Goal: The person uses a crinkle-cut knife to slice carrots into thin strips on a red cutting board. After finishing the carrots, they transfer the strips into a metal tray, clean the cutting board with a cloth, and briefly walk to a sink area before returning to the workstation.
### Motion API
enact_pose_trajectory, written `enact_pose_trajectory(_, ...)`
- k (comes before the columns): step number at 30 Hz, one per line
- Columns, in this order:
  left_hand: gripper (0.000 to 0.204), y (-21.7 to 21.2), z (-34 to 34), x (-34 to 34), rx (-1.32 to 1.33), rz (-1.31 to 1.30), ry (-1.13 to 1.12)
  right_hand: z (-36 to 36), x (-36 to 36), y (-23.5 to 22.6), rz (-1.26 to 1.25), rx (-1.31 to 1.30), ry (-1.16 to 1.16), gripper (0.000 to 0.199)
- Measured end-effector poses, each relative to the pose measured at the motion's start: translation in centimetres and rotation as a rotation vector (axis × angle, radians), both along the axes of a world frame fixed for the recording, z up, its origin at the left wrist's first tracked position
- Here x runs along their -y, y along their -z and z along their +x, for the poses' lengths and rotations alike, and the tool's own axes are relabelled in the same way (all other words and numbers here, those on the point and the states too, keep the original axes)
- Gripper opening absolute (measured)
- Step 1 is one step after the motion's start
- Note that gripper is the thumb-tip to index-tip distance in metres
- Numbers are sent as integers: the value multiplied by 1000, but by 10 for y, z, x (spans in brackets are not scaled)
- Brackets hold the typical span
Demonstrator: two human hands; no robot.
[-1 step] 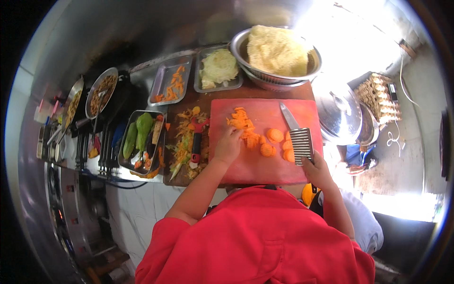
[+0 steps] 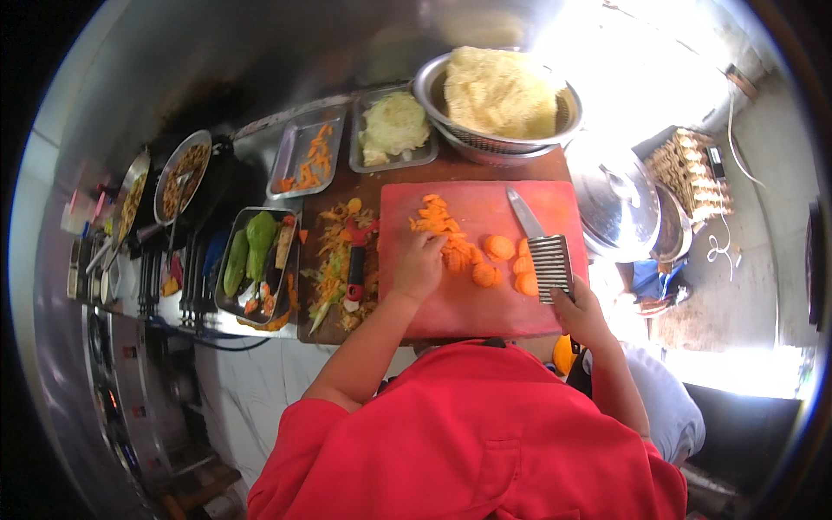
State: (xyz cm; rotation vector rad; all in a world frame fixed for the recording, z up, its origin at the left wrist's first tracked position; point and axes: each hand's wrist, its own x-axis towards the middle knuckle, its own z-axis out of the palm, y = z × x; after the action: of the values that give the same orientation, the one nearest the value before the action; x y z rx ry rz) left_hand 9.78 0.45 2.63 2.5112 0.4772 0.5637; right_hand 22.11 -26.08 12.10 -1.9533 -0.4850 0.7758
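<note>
Both hands work over a red cutting board. On the person's left, the left hand lies palm down with curled fingers on a piece of carrot, pinning it against the board so it cannot roll. Opposite it, the right hand is closed around the handle of a wavy-bladed cutter, whose ridged steel blade stands just to the right of the carrot, near the cut end. Between the two hands lie round carrot slices, fallen where the blade leaves them, and a heap of smaller orange pieces sits pushed toward the far edge of the board, out of the way. A plain knife lies on the board just beyond the cutter, within reach of the right hand.

Left of the board, a red-handled peeler rests on a pile of peelings, kept off the cutting area. Further left is a metal tray with green vegetables. Behind the board stand a tray of carrot strips, a tray of pale shredded cabbage and a large metal bowl holding a pale yellow mass, all lined up at arm's length. A steel pot lid and a tray of eggs are at the right, and pans of cooked food at the far left.
</note>
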Motion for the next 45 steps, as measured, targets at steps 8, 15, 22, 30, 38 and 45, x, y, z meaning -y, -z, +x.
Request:
enact_pose_trajectory(8,40,-19,58,38,-121,-24,261,-2,32,-15,-4,-40,116,20)
enact_pose_trajectory(15,41,-8,70,37,-306,25,288,-9,42,15,-68,137,-72,17)
enact_pose_trajectory(22,11,-29,41,29,-567,121,339,-6,38,23,-69,129,-102,16)
enact_pose_trajectory(30,7,-29,-20,36,-319,385,284,-17,-6,17,-270,249,-581,24)
enact_pose_trajectory(38,11,-17,-64,32,-203,125,-35,-40,-65,41,-338,360,-740,27)
enact_pose_trajectory(45,14,-8,-86,22,31,-69,-36,-5,-55,45,-411,434,-467,25)
